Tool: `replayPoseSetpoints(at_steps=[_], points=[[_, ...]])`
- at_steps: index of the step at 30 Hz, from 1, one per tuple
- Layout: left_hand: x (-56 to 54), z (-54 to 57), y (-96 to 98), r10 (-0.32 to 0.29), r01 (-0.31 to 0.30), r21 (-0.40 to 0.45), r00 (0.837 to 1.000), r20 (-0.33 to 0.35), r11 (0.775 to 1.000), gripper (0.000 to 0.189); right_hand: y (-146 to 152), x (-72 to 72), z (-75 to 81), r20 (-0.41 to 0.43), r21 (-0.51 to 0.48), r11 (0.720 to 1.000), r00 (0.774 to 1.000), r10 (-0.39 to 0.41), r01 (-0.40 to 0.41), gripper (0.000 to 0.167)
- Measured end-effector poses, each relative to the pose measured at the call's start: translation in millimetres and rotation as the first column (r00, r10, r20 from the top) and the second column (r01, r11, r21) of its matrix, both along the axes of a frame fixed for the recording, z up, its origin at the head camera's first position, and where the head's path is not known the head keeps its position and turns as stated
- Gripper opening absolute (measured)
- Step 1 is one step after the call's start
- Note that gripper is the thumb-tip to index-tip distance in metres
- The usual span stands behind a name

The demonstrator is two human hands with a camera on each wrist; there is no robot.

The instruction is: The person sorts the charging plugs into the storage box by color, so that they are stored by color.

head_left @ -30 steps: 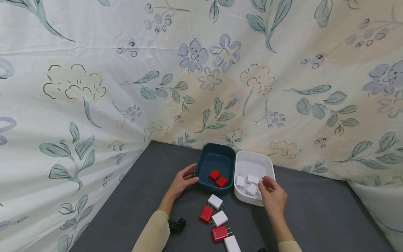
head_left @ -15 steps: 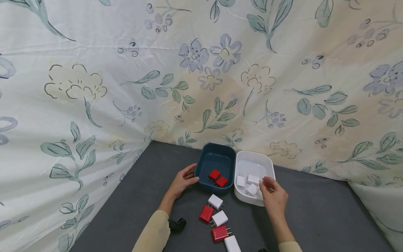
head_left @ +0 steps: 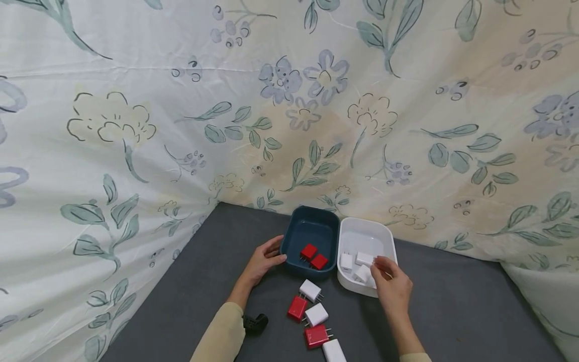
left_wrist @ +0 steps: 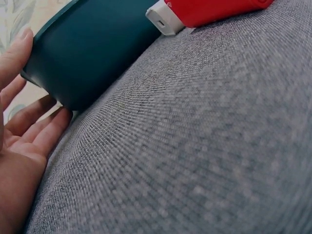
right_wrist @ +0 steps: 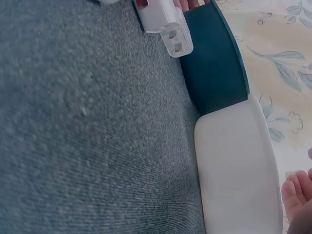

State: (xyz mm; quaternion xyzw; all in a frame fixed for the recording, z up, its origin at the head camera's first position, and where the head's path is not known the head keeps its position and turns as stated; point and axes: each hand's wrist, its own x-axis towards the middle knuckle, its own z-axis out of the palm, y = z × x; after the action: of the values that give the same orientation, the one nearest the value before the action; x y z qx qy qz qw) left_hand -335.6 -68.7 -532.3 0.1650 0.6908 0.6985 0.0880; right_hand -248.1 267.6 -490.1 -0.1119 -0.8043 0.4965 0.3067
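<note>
My left hand (head_left: pixel 263 259) rests at the left side of a dark blue bin (head_left: pixel 296 221), thumb near the rim and fingers against its wall in the left wrist view. Two red charger plugs (head_left: pixel 309 251) lie inside that bin. My right hand (head_left: pixel 393 284) hovers over the right front edge of a white bin (head_left: pixel 388 241), fingers loosely bent and nothing seen between them. Close to its fingertips is a white charger plug (head_left: pixel 364 258), one of three in the white bin. The right wrist view catches only part of the right hand (right_wrist: pixel 300 197), beyond the white rim.
In front of the bins, a loose line of chargers lies on the dark grey cloth: white (head_left: pixel 310 290), red (head_left: pixel 297 307), white (head_left: pixel 316 314), red (head_left: pixel 316 336) and white (head_left: pixel 333 350). Floral fabric (head_left: pixel 280 151) hangs behind. A black device (head_left: pixel 256 323) is at the left wrist.
Both hands stay nearly in place. The right fingertips have shifted slightly, now covering the prongs that showed beside them earlier. The chargers and bins have not moved.
</note>
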Motion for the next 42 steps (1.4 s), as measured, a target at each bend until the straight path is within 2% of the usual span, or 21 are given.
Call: replayPoseSetpoints(at_steps=[3, 8, 13, 17, 18, 23, 27, 42], points=[[-4.4, -8.1, 1.1, 0.007, -0.007, 0.010, 1.000, -0.004, 1.000, 0.067, -1, 1.4, 0.8, -0.008, -0.018, 1.000, 1.000, 0.011, -0.011, 0.026], [-4.7, -12.4, 2.5, 0.035, -0.035, 0.009, 0.999, -0.026, 0.999, 0.066, -1, 3.6, -0.2, -0.014, -0.037, 0.999, 1.000, 0.020, -0.020, 0.024], [-4.9, -14.0, 2.8, 0.054, -0.054, 0.005, 0.998, -0.032, 0.999, 0.065, 1, 7.3, -2.7, -0.015, -0.047, 0.999, 1.000, 0.020, -0.021, 0.023], [-6.7, -15.9, 1.7, 0.044, -0.044, 0.017, 0.999, -0.027, 0.999, 0.065, 0, 10.1, -2.8, -0.017, -0.054, 0.998, 0.999, 0.028, -0.029, 0.022], [-5.4, -12.7, 1.0, 0.036, -0.036, 0.017, 0.999, -0.018, 0.999, 0.065, 0, 10.6, -2.7, -0.016, -0.057, 0.998, 0.999, 0.031, -0.032, 0.022], [-3.7, -10.8, 0.7, 0.026, -0.026, 0.014, 1.000, -0.012, 1.000, 0.065, -3, 13.4, -3.5, -0.009, -0.056, 0.997, 0.999, 0.044, -0.044, 0.021], [-4.4, -13.8, 1.8, 0.032, -0.031, 0.020, 0.999, -0.030, 0.999, 0.065, -6, 15.1, -3.1, -0.039, -0.076, 0.995, 0.997, 0.066, -0.069, 0.023], [-6.9, -16.5, 2.7, 0.044, -0.043, 0.022, 0.999, -0.013, 0.999, 0.064, -14, 22.4, -5.0, -0.075, -0.091, 0.990, 0.992, 0.097, -0.104, 0.026]])
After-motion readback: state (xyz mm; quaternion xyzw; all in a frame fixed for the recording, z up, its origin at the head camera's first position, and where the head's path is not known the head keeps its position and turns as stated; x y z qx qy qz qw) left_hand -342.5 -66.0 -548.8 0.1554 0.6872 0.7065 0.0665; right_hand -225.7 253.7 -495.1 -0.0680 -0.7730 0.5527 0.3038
